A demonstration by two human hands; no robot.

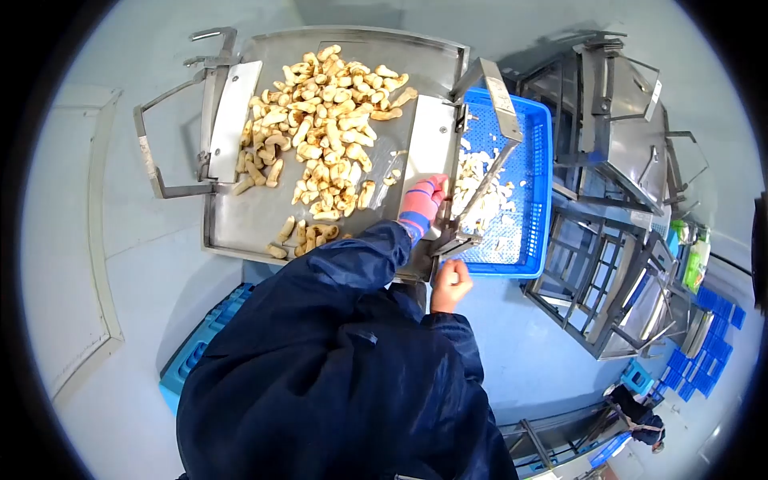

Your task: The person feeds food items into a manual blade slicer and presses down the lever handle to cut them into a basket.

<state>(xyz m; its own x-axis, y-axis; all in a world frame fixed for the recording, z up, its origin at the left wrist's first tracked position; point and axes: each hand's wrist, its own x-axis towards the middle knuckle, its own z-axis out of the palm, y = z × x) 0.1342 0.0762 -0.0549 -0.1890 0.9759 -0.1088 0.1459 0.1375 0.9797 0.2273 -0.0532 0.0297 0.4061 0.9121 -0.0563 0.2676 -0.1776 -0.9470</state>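
Place: it seems to be a food-processing workroom.
Steel table (232,232): bears a heap of pale, mushroom-like produce (336,120).
Blue basket (545,184): contains small pale pieces (480,204).
Steel frames (620,152): several, at the right.
Another person (644,420): in the background, near blue crates (704,348).

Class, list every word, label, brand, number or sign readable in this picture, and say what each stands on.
No text can be read.
Right metal frame beside the tray: marks too blurred to read.
Left metal frame: marks too blurred to read.
Green-and-white package, far right: any print too small to read.
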